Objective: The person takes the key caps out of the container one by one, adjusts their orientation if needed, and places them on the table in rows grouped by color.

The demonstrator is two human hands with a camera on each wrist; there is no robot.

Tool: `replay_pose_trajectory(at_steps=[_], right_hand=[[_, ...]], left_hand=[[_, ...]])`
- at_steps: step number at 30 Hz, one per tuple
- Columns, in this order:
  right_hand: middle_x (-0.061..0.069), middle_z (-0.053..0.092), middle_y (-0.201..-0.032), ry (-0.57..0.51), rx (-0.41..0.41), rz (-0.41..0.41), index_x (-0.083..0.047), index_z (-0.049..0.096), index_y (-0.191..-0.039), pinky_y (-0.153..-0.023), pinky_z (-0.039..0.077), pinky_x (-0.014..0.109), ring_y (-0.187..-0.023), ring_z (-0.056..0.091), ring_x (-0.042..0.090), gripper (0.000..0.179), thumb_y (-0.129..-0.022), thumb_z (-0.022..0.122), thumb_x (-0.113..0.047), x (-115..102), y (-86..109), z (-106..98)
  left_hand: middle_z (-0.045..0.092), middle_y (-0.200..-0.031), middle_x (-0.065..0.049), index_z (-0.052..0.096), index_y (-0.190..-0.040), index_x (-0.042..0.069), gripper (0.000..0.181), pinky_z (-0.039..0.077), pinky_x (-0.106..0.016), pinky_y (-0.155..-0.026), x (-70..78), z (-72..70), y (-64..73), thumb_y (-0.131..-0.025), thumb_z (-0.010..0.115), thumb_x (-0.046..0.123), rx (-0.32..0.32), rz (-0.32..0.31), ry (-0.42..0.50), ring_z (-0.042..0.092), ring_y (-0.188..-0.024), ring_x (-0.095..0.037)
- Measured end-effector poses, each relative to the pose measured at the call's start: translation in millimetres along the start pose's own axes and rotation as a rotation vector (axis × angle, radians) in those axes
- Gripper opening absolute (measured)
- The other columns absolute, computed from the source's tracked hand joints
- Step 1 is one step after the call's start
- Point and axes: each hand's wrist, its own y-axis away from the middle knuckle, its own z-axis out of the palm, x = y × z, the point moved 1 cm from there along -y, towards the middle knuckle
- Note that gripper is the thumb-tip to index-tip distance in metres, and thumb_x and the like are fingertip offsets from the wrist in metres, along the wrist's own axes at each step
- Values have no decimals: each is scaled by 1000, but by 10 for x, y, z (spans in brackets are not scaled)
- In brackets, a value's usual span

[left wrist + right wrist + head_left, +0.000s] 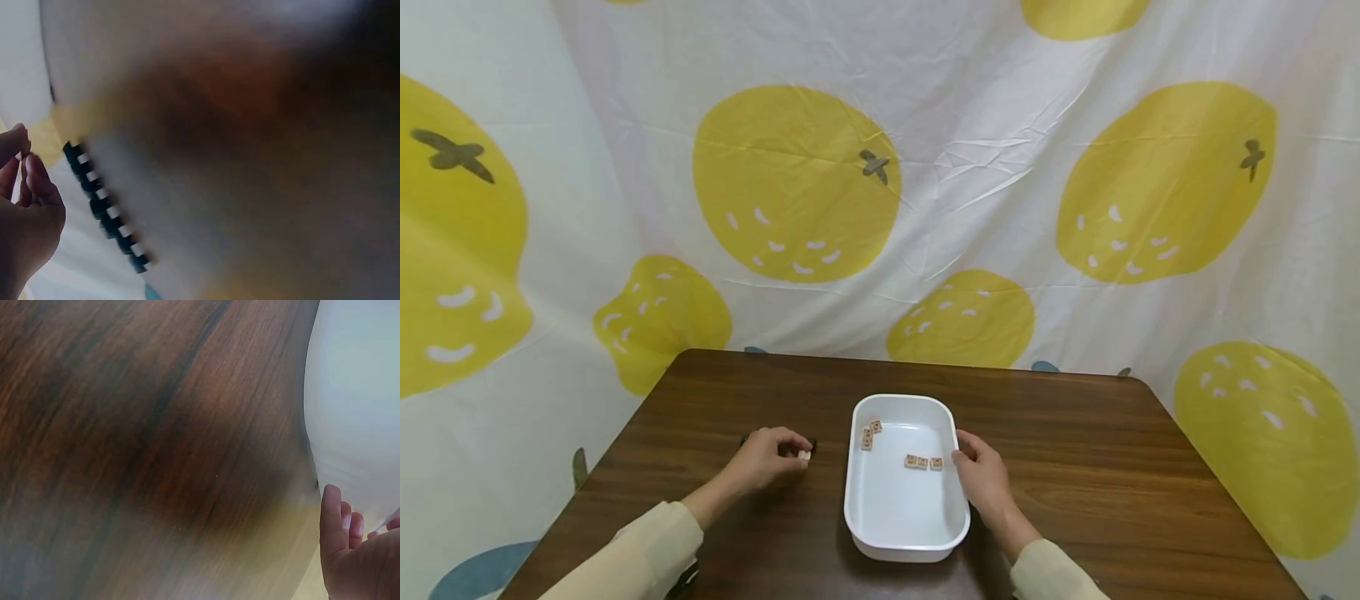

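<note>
My left hand (767,457) pinches a small pale tile (805,456) between thumb and fingertips, left of the white tray (907,550). Just behind that hand lies a dark toothed strip (106,209), mostly hidden by it in the head view; the left wrist view shows its pale gaps. With the thumb at the rim and fingers along the outer wall, my right hand (985,477) holds the tray's right side. Inside the tray, small tan tiles (868,434) with dark marks form one group by the left wall, and more tiles (922,462) form a short row toward the right.
The tray stands on a dark wood-grain table (1075,467) with rounded far corners. A white cloth (955,167) printed with yellow fruit hangs behind the table and along its sides.
</note>
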Motion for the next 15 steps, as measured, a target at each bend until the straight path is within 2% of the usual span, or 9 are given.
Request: replay_pose_trajectory(at_steps=[6, 11, 15], right_hand=[[20, 66, -101, 13, 14, -16, 7, 59, -130, -69, 51, 31, -87, 62, 27, 37, -95, 54, -3, -7, -1, -3], [19, 66, -98, 8, 16, -11, 6, 59, -130, -68, 50, 31, -87, 62, 28, 37, -95, 54, -3, -4, -1, 0], [18, 66, -97, 11, 20, -13, 6, 59, -130, -68, 50, 31, -85, 61, 26, 37, -94, 54, -3, -1, -4, 7]], left_hand=[[64, -78, 6, 74, -94, 7, 9, 46, -25, -63, -95, 85, 89, -86, 76, 11, -67, 38, -45, 55, -72, -7], [64, -75, 7, 73, -88, 8, 10, 47, -24, -62, -129, 124, 103, -82, 80, 11, -78, 99, -66, 55, -69, -3], [65, -77, 7, 71, -85, 9, 16, 46, -25, -64, -129, 119, 110, -77, 84, 10, -92, 101, -77, 56, -71, -6]])
